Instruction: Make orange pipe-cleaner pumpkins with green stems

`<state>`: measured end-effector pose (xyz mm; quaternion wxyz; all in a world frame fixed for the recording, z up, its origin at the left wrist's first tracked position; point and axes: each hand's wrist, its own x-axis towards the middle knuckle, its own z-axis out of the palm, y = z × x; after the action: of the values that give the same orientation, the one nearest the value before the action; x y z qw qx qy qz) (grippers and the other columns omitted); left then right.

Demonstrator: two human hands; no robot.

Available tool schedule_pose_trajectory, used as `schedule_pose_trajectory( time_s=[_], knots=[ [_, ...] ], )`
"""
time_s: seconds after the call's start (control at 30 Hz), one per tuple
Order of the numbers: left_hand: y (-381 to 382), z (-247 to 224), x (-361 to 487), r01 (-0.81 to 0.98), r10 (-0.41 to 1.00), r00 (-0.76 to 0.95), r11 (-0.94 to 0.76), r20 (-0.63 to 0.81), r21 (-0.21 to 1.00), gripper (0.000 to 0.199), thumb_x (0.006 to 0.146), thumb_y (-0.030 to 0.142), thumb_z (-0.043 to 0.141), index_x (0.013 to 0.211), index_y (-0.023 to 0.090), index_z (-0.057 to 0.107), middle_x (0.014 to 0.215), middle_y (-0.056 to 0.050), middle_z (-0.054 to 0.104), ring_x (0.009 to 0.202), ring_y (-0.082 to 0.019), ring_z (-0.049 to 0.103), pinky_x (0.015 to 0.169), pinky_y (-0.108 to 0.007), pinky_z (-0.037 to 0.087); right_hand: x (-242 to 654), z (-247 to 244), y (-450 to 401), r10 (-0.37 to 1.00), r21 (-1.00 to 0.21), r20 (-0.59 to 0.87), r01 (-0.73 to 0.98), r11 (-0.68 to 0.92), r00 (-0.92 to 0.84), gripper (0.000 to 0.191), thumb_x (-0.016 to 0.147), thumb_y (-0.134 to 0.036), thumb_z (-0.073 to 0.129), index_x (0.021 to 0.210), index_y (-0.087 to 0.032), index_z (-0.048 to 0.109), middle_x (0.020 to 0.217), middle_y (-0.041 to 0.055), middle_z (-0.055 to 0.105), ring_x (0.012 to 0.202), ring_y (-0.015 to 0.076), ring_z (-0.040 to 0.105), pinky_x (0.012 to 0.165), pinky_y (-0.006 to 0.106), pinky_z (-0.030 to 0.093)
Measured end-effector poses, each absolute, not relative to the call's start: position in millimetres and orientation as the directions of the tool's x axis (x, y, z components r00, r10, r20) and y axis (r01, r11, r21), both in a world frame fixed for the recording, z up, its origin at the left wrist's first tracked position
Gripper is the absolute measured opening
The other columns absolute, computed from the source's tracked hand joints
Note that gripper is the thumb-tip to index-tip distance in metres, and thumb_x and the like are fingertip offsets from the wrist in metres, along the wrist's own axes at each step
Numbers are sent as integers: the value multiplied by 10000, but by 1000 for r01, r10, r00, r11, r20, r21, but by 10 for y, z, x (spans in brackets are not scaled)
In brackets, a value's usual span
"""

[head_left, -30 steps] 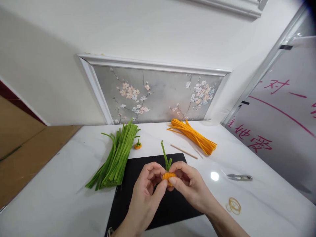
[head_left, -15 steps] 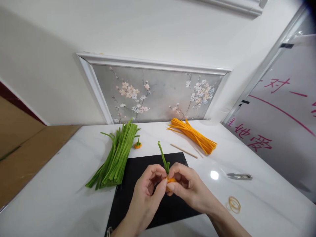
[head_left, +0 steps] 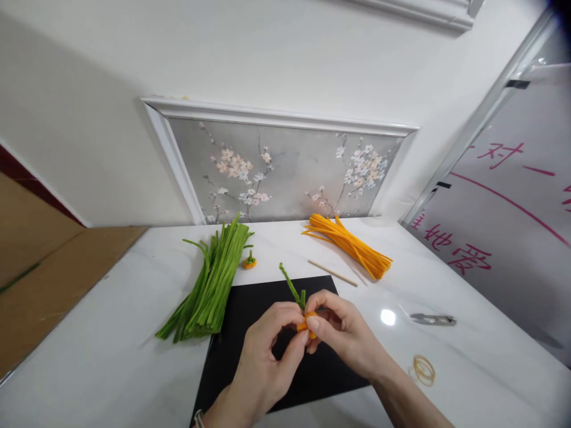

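Over the black mat (head_left: 250, 368), both hands pinch a small pumpkin made of pipe cleaners (head_left: 307, 324), orange below with green stems standing up from its top. My left hand (head_left: 272, 345) is closed on its left side, thumb and forefinger at the orange part. My right hand (head_left: 339, 333) grips the right side, with the thumb pressed on the orange. Fingers hide much of its body. A similar small orange pumpkin with a green top (head_left: 250, 260) sits beyond the mat, beside a bundle of green pipe cleaners (head_left: 218, 279).
Orange pipe cleaners (head_left: 350, 246) lie at the back right, near a thin wooden stick (head_left: 332, 273). Thread snips (head_left: 432, 319) and a coil of thin golden wire (head_left: 423, 370) rest at the right. A cardboard box (head_left: 57, 285) stands left; a framed floral panel (head_left: 294, 166) is behind.
The fingers have shifted their grip and more of the orange part shows. The held piece has turned slightly, its long green stem tip moving left and a little down.
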<state>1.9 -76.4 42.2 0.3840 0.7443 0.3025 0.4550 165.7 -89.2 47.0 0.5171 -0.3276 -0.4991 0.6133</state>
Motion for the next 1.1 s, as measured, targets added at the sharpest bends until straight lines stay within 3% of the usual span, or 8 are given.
schedule_pose_trajectory(
  time_s=[0.07,0.13,0.2,0.33,0.47,0.67,0.93,1.1],
  knots=[
    [-749,417,43,47,872,362,-371,330,928,132,852,154,585,951,240,593,912,-7,624,814,-147,630,742,-251,532,1670,459,-887,966,-945,129,-322,52,-224,292,796,-346,723,990,-196,565,854,-16,602,655,73,606,623,201,525],
    [-716,412,56,-21,929,301,-221,217,975,157,839,193,618,986,242,591,907,0,631,827,-146,636,756,-245,539,1677,428,-870,974,-939,114,-341,42,-195,440,725,-282,789,1093,-234,552,947,-12,600,774,93,624,692,209,526],
    [-671,407,52,-74,959,258,-105,121,992,243,814,215,659,1044,244,586,932,0,646,883,-153,637,798,-246,535,1673,385,-843,981,-944,89,-330,28,-171,454,709,-260,798,1094,-238,558,949,-7,621,838,113,626,742,227,524],
    [-589,400,18,-127,939,341,102,-53,987,290,825,294,664,1097,211,608,1021,-40,668,962,-178,628,851,-278,523,1647,296,-784,987,-977,94,-202,67,-129,252,812,-334,688,1013,-194,631,883,20,666,746,118,618,701,256,537],
    [-538,403,-5,-133,908,376,251,-185,959,249,818,330,675,1013,176,659,935,-40,681,816,-141,628,767,-254,532,1661,239,-744,985,-989,113,-109,99,-132,293,844,-377,636,1059,-181,675,881,33,683,705,124,619,685,276,549],
    [-539,386,5,-132,932,303,246,-197,960,255,804,342,690,1013,199,662,857,-9,667,725,-110,601,681,-214,516,1674,225,-740,985,-982,57,-190,26,-162,343,837,-389,646,1111,-184,666,900,38,701,732,134,637,705,291,550],
    [-646,375,83,-185,908,366,287,-205,940,263,821,328,680,1046,194,658,880,-17,663,746,-97,590,699,-198,509,1599,229,-764,990,-981,112,-168,96,-88,247,865,-376,607,1014,-185,650,893,29,670,735,136,618,702,281,519],
    [-662,424,85,-250,915,344,306,-212,919,180,815,297,684,954,185,659,855,-6,634,765,-102,586,700,-197,515,1621,264,-764,994,-984,78,-169,65,-73,320,891,-418,552,1106,-189,613,868,28,656,724,138,616,702,288,515]
  ],
)
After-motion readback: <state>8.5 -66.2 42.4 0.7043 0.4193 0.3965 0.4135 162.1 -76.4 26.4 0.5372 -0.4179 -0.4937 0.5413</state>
